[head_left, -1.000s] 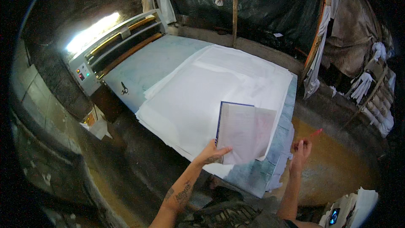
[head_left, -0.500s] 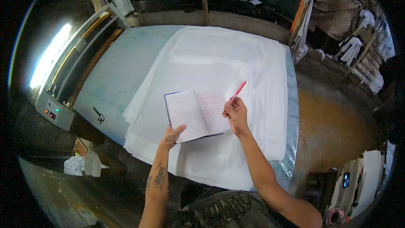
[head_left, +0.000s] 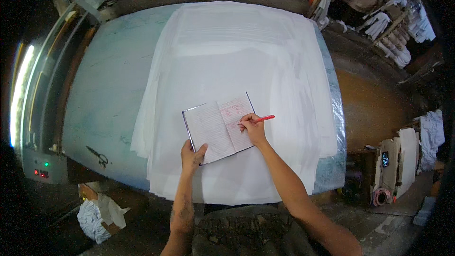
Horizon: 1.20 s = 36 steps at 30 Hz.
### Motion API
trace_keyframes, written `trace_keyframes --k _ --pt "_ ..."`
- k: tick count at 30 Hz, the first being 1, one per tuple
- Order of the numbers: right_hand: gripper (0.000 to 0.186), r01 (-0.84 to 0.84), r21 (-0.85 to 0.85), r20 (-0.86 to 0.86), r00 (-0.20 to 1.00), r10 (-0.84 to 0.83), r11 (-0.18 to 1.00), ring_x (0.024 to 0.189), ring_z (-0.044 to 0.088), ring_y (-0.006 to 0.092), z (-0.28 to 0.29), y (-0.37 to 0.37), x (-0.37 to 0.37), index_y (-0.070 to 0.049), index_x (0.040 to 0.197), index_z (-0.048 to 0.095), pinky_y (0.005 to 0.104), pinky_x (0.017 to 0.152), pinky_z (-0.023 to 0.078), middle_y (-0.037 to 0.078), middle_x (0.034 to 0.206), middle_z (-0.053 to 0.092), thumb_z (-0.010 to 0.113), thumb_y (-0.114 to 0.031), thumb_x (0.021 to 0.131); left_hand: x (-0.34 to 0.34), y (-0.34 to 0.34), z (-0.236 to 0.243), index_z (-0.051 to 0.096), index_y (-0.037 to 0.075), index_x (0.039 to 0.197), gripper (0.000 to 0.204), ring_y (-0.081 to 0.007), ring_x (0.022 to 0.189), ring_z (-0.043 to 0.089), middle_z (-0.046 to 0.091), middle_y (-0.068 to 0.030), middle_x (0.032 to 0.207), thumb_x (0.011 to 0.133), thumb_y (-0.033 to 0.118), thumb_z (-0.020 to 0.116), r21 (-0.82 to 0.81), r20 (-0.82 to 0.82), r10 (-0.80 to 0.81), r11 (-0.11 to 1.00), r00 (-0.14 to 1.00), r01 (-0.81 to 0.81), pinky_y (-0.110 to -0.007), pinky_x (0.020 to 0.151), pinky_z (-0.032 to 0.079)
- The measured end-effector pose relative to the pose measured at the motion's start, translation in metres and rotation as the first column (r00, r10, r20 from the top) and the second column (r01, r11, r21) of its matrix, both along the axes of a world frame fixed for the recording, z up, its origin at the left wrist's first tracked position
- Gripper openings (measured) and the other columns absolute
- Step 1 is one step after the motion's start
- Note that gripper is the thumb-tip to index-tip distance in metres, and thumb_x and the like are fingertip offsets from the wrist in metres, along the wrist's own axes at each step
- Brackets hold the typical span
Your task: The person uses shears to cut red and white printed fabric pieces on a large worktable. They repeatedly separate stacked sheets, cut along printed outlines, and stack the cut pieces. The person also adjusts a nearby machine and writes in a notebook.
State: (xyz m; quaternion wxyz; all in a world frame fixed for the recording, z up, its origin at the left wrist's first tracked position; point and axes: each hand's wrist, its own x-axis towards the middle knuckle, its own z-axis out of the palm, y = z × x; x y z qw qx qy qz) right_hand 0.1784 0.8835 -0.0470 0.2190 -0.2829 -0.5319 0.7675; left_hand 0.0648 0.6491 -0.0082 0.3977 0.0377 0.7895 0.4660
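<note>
An open lined notebook [head_left: 208, 125] with dark blue covers lies over a broad stack of white sheets [head_left: 222, 73]. Its right-hand page carries red handwriting near the top; the left page shows only ruled lines. My left hand [head_left: 193, 155] grips the notebook's lower left edge, thumb on the page and fingers tucked under. Pinched in my right hand [head_left: 253, 129] is a red pen [head_left: 266, 118], its back end pointing right. The pen's tip is at the right page, below the red writing, partly hidden by my fingers.
The sheets cover much of a pale blue-green table [head_left: 113, 85]. Black scissors [head_left: 98, 156] lie near its left front. Along the left side stands a machine with a lit tube and a control box [head_left: 45, 166]. White cloth pieces [head_left: 377, 24] hang at the far right; cardboard [head_left: 406, 161] stands lower right.
My right hand has brought the pen down from above the right page onto it, tilting the pen over to the right. My left hand keeps hold of the notebook. The view has shifted.
</note>
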Motion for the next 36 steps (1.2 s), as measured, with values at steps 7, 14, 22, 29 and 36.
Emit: trace_keyframes --k 7,14,22,29,36 --pt "0.003 0.122 0.043 -0.022 0.992 -0.122 0.992 0.064 0.058 0.0149 -0.009 -0.002 0.0 0.002 0.085 0.057 0.0294 0.058 0.05 0.01 0.08 0.06 0.056 0.003 0.082 0.053 0.04 -0.011 0.051 0.006 0.127 0.063 -0.035 0.127 0.039 0.046 -0.018 0.134 0.074 0.028 0.074 -0.162 -0.881 -0.395 0.77 0.261 0.617 -0.053 0.107 0.026" --pt "0.005 0.296 0.155 -0.078 0.955 -0.287 0.942 0.068 0.059 0.0153 0.012 0.001 0.001 0.002 0.086 0.057 0.0294 0.063 0.052 0.01 0.081 0.06 0.054 0.004 0.083 0.044 0.042 -0.032 0.055 0.011 0.124 0.048 -0.0282 0.133 0.035 0.046 -0.0108 0.139 0.083 0.035 0.064 -0.323 -0.858 -0.498 0.71 0.122 0.626 -0.049 0.108 0.027" --pt "0.005 0.295 0.148 -0.062 0.955 -0.289 0.944 0.069 0.059 0.015 0.006 -0.001 0.023 0.002 0.086 0.057 0.0282 0.062 0.051 0.009 0.082 0.06 0.054 0.005 0.084 0.05 0.044 -0.021 0.056 0.012 0.121 0.045 -0.0278 0.13 0.036 0.045 -0.0083 0.139 0.081 0.029 0.067 -0.325 -0.839 -0.516 0.727 0.17 0.605 -0.05 0.104 0.029" --pt "0.005 0.165 0.351 -0.023 0.986 -0.167 0.922 0.067 0.057 0.0111 0.001 -0.002 0.023 -0.001 0.084 0.056 0.0252 0.062 0.05 0.005 0.08 0.058 0.057 0.004 0.084 0.051 0.045 -0.015 0.055 0.012 0.118 0.045 -0.0313 0.128 0.036 0.044 -0.0094 0.138 0.077 0.025 0.068 -0.287 -0.836 -0.505 0.737 0.216 0.612 -0.051 0.103 0.029" --pt "0.008 -0.201 0.427 0.192 0.973 0.129 0.882 0.071 0.056 0.008 -0.003 -0.017 0.003 -0.002 0.082 0.057 0.0244 0.063 0.048 0.001 0.076 0.058 0.064 0.001 0.079 0.053 0.045 -0.016 0.055 0.012 0.117 0.046 -0.0319 0.129 0.036 0.045 -0.0097 0.138 0.075 0.023 0.068 -0.298 -0.823 -0.519 0.74 0.23 0.603 -0.052 0.102 0.029"
